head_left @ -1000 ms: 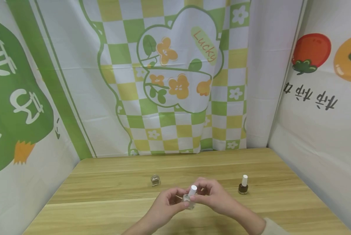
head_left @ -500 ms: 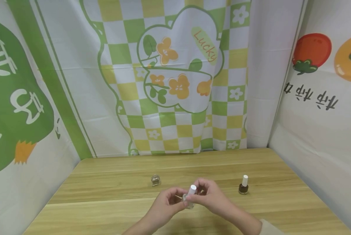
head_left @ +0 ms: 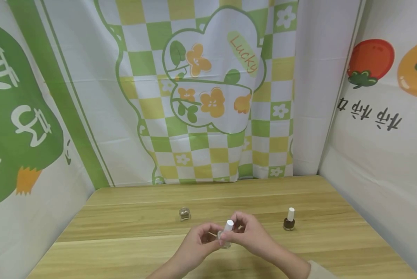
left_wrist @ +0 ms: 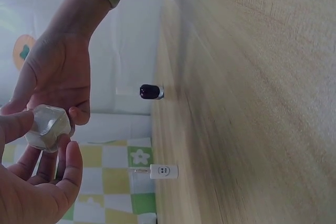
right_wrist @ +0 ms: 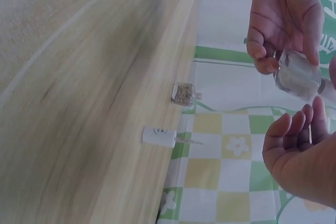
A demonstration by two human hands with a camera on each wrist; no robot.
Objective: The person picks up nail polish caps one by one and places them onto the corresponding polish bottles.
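A nail polish bottle [head_left: 224,245] with pale, clear glass and a white cap [head_left: 229,225] is held tilted above the table. My left hand [head_left: 196,243] grips its glass body between thumb and fingers. With the right hand [head_left: 252,237] I hold the same bottle near the base of its cap, the thumb lying across the front. Both hands partly cover the glass. In the right wrist view the bottle [right_wrist: 298,75] shows between the two hands. Behind them, a separate white brush cap [right_wrist: 159,136] stands upright on the table, brush pointing up; the hands hide it in the head view.
A small uncapped bottle [head_left: 185,214] with brownish contents stands behind and left of the hands. To the right is a dark nail polish bottle [head_left: 289,223] with a white cap. Printed cloth [head_left: 208,155] encloses the wooden table [head_left: 124,217] at the back and sides.
The right hand has shifted slightly left, its thumb further across the bottle by the cap's base. The left hand keeps its grip, and the things on the table stay put.
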